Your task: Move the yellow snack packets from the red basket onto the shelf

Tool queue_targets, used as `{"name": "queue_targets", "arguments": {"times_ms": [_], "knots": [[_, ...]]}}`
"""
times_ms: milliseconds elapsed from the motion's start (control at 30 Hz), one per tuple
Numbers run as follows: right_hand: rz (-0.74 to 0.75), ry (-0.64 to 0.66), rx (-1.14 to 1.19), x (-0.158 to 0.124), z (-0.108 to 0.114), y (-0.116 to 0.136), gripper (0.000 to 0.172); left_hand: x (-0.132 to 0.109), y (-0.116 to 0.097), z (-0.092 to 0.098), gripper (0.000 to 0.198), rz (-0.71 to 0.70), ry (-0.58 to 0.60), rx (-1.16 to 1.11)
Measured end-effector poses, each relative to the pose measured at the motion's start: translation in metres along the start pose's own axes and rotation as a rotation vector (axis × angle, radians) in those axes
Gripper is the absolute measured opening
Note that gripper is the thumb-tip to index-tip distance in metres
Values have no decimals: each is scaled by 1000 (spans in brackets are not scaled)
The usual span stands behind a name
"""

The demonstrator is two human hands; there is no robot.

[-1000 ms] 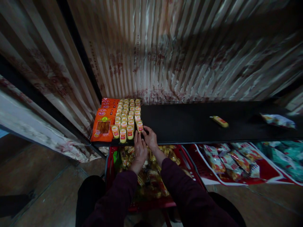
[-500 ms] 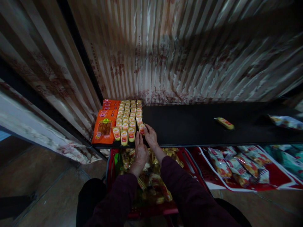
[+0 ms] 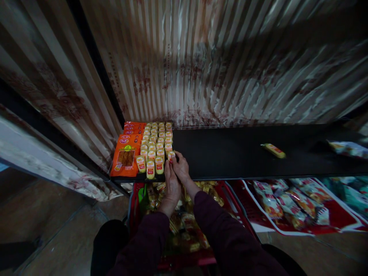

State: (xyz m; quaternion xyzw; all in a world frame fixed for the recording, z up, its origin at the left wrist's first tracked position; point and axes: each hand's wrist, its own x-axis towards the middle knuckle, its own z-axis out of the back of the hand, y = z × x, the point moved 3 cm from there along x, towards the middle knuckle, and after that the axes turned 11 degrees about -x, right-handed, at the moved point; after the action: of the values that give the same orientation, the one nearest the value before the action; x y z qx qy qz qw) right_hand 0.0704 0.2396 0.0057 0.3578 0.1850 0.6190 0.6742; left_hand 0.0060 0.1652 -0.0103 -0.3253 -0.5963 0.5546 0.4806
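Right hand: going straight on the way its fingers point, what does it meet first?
The front yellow packet of the rightmost row, which the right hand seems to touch; behind it, the rest of that row. Depth is unclear.

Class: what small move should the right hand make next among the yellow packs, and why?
Probably press the front pack under the right hand snug into the rightmost column; it ends short of the neighbouring columns.

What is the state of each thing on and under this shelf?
yellow snack packs, lined in tight rows
orange packets, stacked, leftmost
lone yellow pack, lying apart at right
red basket, full, below black shelf
right hand, fingers touching front pack
left hand, open at shelf edge
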Motion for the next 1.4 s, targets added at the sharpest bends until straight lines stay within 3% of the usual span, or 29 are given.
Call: {"name": "queue_targets", "arguments": {"times_ms": [267, 700, 933, 1100, 1400], "knots": [[-3, -55, 20, 0, -3, 0, 33, 5, 0, 1, 46, 61, -19, -22], [-19, -57, 54, 0, -4, 5, 32, -13, 5, 7, 66, -138, 109, 42], [-46, -44, 68, -4, 0, 1, 37, -13, 14, 4, 73, -227, 114, 90], [-8, -38, 130, -10, 6, -5, 41, -16, 12, 3, 73, -342, 99, 156], [-15, -43, 162, -21, 12, -11, 41, -20, 5, 8, 72, -397, 113, 188]]}}
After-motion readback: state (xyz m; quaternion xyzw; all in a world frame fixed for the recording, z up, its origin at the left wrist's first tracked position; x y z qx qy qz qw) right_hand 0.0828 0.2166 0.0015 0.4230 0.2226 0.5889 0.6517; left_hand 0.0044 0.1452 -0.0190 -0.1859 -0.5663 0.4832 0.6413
